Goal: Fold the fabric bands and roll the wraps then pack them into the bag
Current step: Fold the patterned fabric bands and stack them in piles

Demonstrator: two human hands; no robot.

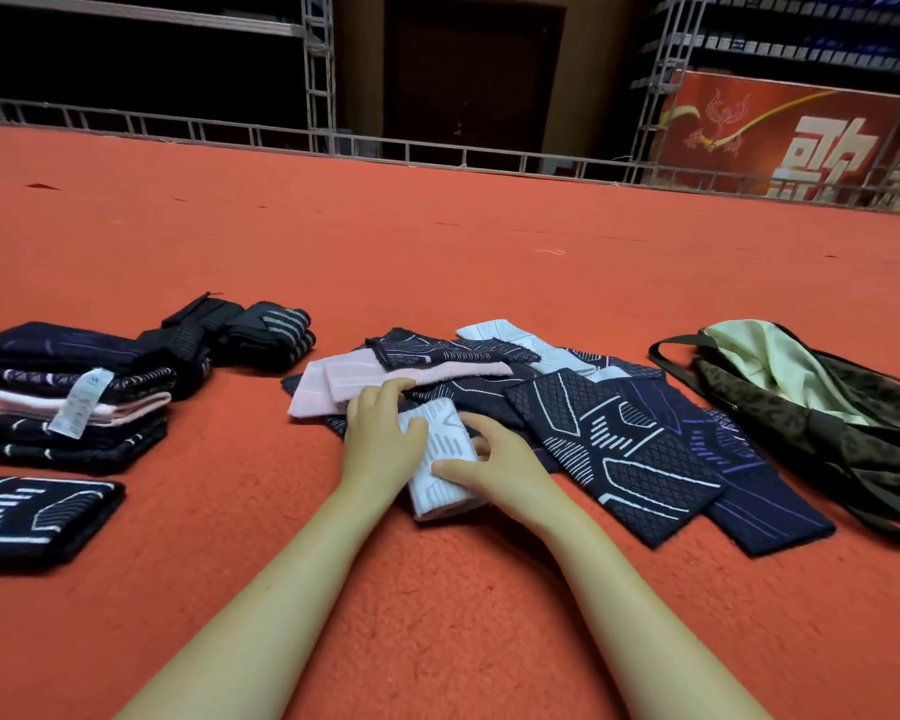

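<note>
Both hands meet on a white fabric band [440,462] lying at the near edge of a loose pile of bands [567,402] on the red carpet [437,262]. The left hand [380,436] lies over the band's left edge with its fingers loosely extended forward onto the pink band [333,389] behind, thumb on the white cloth. The right hand [494,467] comes in from the right, thumb laid across the band's lower half and fingers curled around its right edge, gripping it. Both forearms are bare and reach forward from the bottom of the view, converging on the band. Dark navy bands [614,454] with white line patterns spread just to the right of the hands. Further right lies the bag [811,413], dark patterned cloth with a pale lining, mouth open. Well to the left stands a stack of folded bands [74,397], with a white care label [81,402] whose print is too small to read, and rolled dark wraps [261,332] behind it. One folded navy band [32,517] lies apart, nearer. A red banner [780,132] in the background carries large white characters, only partly visible.
</note>
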